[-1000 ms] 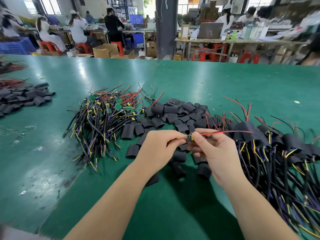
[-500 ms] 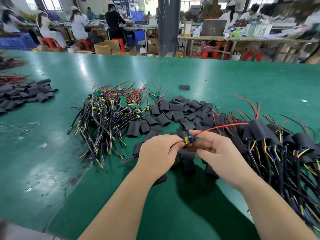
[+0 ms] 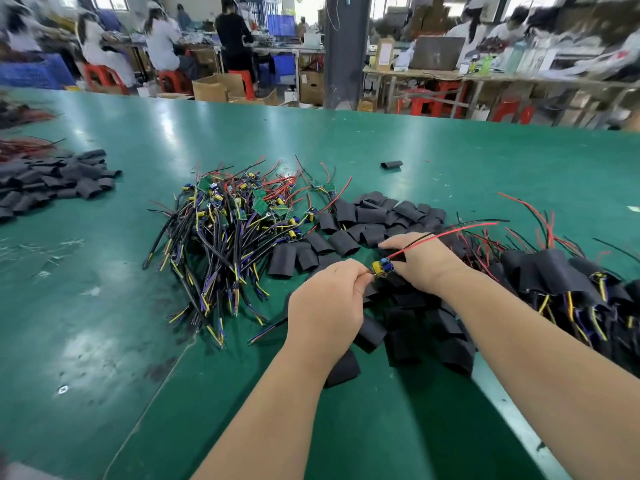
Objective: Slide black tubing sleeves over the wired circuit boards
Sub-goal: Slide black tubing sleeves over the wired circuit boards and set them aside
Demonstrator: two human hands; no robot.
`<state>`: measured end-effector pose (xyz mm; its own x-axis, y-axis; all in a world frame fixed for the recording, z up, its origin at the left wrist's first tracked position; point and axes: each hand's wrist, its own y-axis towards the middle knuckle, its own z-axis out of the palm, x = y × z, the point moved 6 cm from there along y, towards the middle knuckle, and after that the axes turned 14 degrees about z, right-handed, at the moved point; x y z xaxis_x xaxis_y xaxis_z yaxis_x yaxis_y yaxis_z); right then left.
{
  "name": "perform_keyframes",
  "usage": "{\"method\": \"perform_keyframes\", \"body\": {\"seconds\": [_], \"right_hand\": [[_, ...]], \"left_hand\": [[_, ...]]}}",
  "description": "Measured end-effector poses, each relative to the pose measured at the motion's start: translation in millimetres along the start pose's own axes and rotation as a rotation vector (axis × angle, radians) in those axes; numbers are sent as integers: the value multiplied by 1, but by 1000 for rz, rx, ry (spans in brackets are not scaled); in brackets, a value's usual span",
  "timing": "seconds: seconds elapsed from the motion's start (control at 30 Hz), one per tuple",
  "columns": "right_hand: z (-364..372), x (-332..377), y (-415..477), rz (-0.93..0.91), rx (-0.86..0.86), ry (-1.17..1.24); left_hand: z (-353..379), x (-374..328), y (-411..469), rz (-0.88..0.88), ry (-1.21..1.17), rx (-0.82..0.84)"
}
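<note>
My left hand (image 3: 329, 306) pinches a small wired circuit board (image 3: 381, 267) with yellow and blue parts; its red wire (image 3: 450, 230) runs up to the right across my right hand. My right hand (image 3: 427, 263) lies just beyond the board, its straight fingers reaching left onto the loose black tubing sleeves (image 3: 367, 216). More sleeves lie under and in front of both hands. A tangled pile of bare wired boards (image 3: 235, 230) sits to the left. Boards covered by sleeves (image 3: 554, 275) are heaped at the right.
All of this lies on a green table (image 3: 485, 168). One stray sleeve (image 3: 391, 164) lies farther back. Another heap of black sleeves (image 3: 52, 181) and red wires sits at the far left. People work at benches beyond the table's far edge.
My right hand has let go of the board and moved up onto the sleeve pile. My left hand keeps the board. The view has tilted slightly.
</note>
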<state>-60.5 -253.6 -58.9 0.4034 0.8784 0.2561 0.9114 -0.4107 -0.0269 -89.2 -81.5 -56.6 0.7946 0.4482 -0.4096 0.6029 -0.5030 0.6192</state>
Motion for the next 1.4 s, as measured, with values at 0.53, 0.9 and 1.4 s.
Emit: {"method": "perform_keyframes", "body": {"seconds": [0.53, 0.9, 1.4], "right_hand": [[-31, -54, -93, 164, 160, 1594], [-39, -85, -109, 90, -43, 2125], [-40, -70, -113, 21, 46, 2140]], "left_hand": [[-5, 0, -1, -17, -22, -54], [-6, -8, -3, 38, -74, -43], [-3, -10, -5, 62, -57, 0]]}}
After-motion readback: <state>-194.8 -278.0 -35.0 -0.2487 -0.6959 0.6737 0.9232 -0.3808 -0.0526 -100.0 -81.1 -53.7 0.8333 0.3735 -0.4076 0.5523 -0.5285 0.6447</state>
